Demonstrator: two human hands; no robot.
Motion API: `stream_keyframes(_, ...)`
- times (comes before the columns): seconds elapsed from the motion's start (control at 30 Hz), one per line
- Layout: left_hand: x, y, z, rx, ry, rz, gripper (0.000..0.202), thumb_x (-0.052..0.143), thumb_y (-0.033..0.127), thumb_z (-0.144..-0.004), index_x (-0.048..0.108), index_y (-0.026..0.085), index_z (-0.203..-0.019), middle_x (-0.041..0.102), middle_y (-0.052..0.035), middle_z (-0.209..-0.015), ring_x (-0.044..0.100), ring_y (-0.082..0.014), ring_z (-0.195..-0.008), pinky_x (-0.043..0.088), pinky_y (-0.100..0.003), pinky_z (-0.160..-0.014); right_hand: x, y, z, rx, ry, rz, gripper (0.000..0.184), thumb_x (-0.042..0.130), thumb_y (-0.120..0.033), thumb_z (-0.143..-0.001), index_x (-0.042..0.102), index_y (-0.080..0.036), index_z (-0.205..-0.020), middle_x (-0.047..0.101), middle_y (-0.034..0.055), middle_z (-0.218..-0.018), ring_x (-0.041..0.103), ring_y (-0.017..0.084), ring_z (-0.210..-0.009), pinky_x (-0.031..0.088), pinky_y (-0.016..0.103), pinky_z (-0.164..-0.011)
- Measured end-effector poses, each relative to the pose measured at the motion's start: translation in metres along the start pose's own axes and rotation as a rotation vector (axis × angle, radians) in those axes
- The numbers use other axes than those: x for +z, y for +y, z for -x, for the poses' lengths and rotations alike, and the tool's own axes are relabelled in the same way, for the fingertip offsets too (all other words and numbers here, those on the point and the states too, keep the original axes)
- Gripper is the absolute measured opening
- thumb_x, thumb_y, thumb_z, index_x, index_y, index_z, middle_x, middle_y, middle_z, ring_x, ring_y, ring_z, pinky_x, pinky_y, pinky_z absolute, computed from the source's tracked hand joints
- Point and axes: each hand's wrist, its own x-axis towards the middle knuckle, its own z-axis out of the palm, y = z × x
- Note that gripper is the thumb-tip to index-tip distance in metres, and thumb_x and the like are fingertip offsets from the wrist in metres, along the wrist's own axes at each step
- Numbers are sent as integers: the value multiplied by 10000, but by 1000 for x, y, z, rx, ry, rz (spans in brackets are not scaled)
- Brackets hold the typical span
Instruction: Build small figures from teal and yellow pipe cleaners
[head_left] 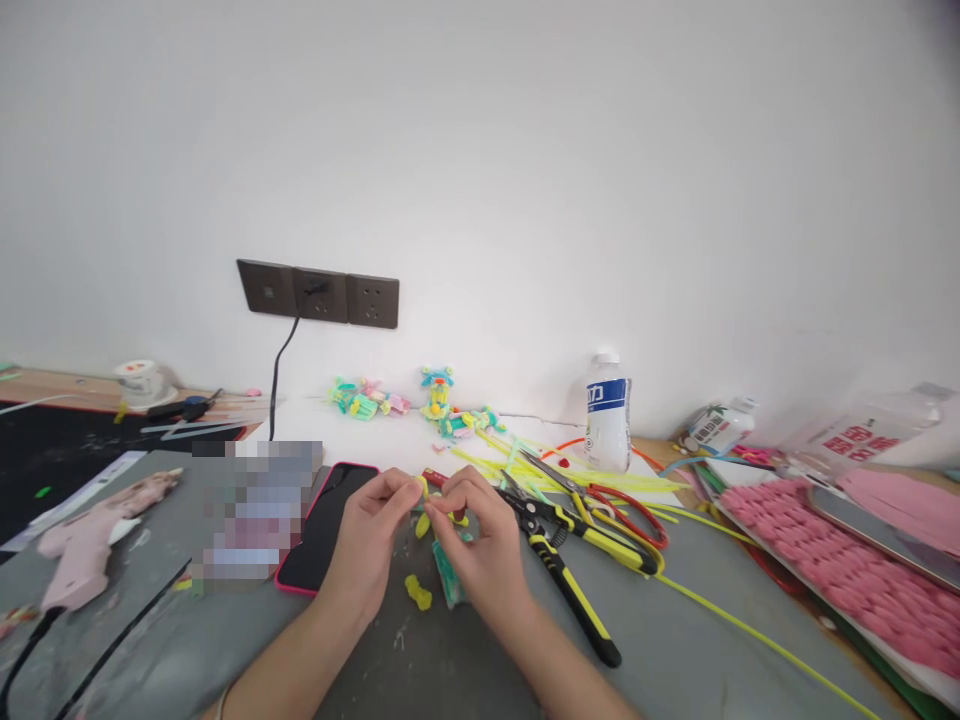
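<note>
My left hand pinches a small yellow fuzzy piece, which looks like bent pipe cleaner, between thumb and fingers. Close beside it, my right hand is closed in a pinch, its fingertips nearly meeting the left ones; what they hold is too small to make out. Below the fingers lies a yellow fuzzy scrap on the grey work surface. A teal fuzzy piece is partly hidden behind my right hand. Black-and-yellow pliers rest just right of that hand.
Scissors and yellow pipe cleaners spread to the right. Small colourful fuzzy figures stand by the wall near a white bottle. A phone and a pink glue gun with a cord lie left. Pink braided material sits far right.
</note>
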Motion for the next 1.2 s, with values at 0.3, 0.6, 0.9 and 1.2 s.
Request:
stream_keyframes(0.3, 0, 2, -3, -54, -41, -18, 392, 843, 522, -594, 700, 159, -633, 530, 17, -610, 368, -106, -583, 303, -234, -537, -9, 2, -4, 29, 81, 15, 121, 637, -161, -882, 638, -221, -776, 592, 17, -733, 525, 167, -672, 412, 295, -594)
stream_keyframes(0.6, -8, 1, -10, -116, -193, -232, 424, 793, 542, -667, 750, 136, -781, 503, 17, -597, 307, -91, -536, 239, -240, -505, -42, 9, -20, -27, -237, 115, 126, 536, -190, -955, 634, -212, -879, 568, 26, -781, 503, 149, -649, 411, 272, -560)
stream_keyframes(0.9, -8, 8, -9, -122, -297, -323, 300, 807, 454, -665, 736, 163, -663, 541, 4, -587, 390, -120, -562, 272, -247, -508, -41, 13, -19, -60, -241, 100, 126, 536, -192, -960, 639, -226, -894, 591, 49, -836, 561, 164, -720, 457, 271, -568)
stream_keyframes(1.2, -10, 8, -10, -86, -246, -323, 301, 790, 458, -685, 722, 167, -655, 511, 18, -586, 332, -105, -548, 256, -253, -518, -40, 10, -17, -55, -248, 115, 111, 562, -137, -930, 617, -212, -869, 563, 32, -823, 533, 151, -709, 427, 266, -577)
